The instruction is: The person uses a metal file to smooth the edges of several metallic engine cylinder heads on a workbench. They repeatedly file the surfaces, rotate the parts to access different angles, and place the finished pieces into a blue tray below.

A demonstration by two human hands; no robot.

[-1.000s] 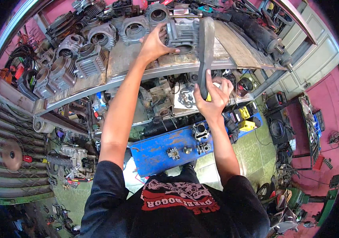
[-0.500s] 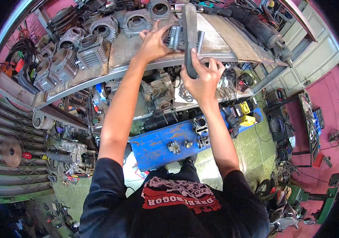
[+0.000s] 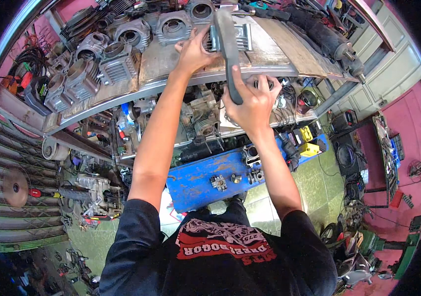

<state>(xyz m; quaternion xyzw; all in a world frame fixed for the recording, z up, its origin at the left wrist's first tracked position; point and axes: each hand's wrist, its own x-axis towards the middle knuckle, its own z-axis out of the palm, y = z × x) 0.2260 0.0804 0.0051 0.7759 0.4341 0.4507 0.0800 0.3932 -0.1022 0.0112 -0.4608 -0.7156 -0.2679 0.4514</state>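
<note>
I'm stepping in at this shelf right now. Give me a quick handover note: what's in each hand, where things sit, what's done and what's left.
Left hand: pressed on the finned engine cylinder on the top shelf, steadying it.
Right hand: gripping the lower end of a long grey bar that lies up across that cylinder.
Done: the bar is up at the shelf.
Left: the bar is not yet released; I cannot tell whether it rests on the cylinder.

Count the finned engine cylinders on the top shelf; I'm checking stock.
About 8: seven cylinders along the shelf's back-left edge, one under the left hand. More may be hidden.
</note>
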